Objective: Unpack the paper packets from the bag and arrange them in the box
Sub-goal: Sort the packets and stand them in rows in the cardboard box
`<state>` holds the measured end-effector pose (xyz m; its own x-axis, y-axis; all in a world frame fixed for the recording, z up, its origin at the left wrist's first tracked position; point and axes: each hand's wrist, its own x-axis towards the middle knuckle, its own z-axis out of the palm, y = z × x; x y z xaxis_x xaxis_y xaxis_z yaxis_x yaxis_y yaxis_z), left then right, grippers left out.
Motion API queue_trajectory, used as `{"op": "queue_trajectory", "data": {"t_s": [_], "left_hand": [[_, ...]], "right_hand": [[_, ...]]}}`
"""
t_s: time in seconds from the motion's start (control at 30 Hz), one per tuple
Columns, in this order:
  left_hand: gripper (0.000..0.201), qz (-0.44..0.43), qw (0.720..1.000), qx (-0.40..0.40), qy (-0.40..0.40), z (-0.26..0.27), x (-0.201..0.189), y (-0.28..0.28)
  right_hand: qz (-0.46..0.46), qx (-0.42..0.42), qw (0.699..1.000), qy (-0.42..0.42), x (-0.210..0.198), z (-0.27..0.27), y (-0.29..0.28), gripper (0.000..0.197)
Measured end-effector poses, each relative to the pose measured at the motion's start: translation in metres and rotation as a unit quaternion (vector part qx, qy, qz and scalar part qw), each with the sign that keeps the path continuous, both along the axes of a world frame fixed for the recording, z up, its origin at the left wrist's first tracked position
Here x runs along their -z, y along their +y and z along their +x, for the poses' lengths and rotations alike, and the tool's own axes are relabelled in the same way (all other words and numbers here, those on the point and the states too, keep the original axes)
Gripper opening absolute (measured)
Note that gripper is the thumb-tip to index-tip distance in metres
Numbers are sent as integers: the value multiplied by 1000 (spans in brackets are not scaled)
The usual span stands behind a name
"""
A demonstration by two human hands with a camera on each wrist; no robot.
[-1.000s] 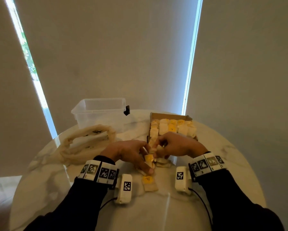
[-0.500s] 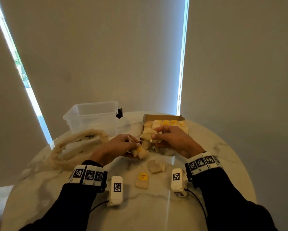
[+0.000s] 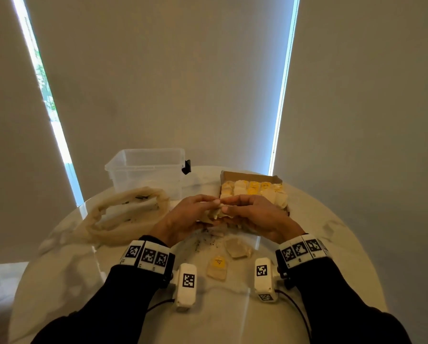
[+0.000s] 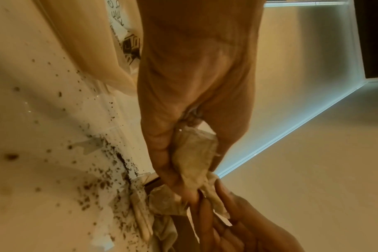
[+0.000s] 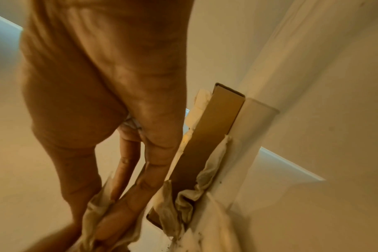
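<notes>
Paper packets (image 3: 217,212) sit bunched between both hands at the middle of the head view, held above the marble table (image 3: 332,234). The left hand (image 3: 183,218) has its fingers curled round a crumpled beige packet (image 4: 193,157), which the left wrist view shows pressed against the palm, with the fingers (image 4: 207,211) of the other hand meeting it at the lower right of that frame. The right hand (image 3: 255,214) likewise grips packets, its long fingers (image 5: 127,204) closed over creased paper (image 5: 93,216) at the bottom of the right wrist view. Just beyond the hands, right of centre, the cardboard box (image 3: 251,175) holds rows of cream and yellow packets (image 3: 253,189). Two loose packets lie on the table nearer the person: a plain one (image 3: 237,247) and one with a yellow label (image 3: 217,266). Dark crumbs (image 3: 203,242) speckle the surface under the hands. The mesh bag (image 3: 123,219) lies slumped at centre left, and behind it stands a clear plastic tub (image 3: 146,170). Both wrists wear marker bands and small white cameras.
</notes>
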<state>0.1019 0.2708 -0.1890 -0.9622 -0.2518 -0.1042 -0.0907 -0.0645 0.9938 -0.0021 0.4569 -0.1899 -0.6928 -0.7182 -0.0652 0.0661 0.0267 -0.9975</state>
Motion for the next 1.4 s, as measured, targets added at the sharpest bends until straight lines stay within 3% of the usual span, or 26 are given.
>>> {"op": "queue_trajectory", "data": {"t_s": [0.1, 0.27, 0.43, 0.5, 0.6, 0.67, 0.77, 0.97, 1.17, 1.27, 1.4], "left_hand": [[15, -4, 999, -44, 24, -3, 4, -5], [27, -43, 998, -41, 9, -5, 6, -7], [38, -29, 999, 24, -2, -2, 4, -7], [46, -69, 997, 38, 0, 0, 5, -7], [36, -132, 991, 25, 26, 1, 9, -9], [28, -115, 992, -6, 45, 0, 9, -11], [26, -99, 992, -51, 57, -1, 7, -13], [26, -104, 992, -46, 50, 1, 7, -11], [42, -110, 993, 13, 35, 4, 2, -5], [38, -156, 987, 28, 38, 3, 4, -7], [31, -150, 988, -11, 43, 2, 4, -7]], "right_hand": [[-14, 30, 999, 22, -1, 0, 3, 38], [-31, 108, 991, 74, 0, -3, 3, 27], [0, 81, 990, 117, -2, -1, 3, 23], [2, 62, 990, 124, -5, 2, 5, 25], [-27, 63, 993, 93, -7, 2, 6, 28], [-61, 81, 994, 49, -9, 3, 6, 33], [-23, 66, 995, 71, -8, 5, 7, 45], [-10, 95, 985, 146, -7, 5, 5, 23], [21, 86, 986, 139, -11, 7, 6, 14], [40, 72, 987, 139, -12, 7, 6, 15], [42, 68, 989, 125, -12, 6, 6, 20]]}}
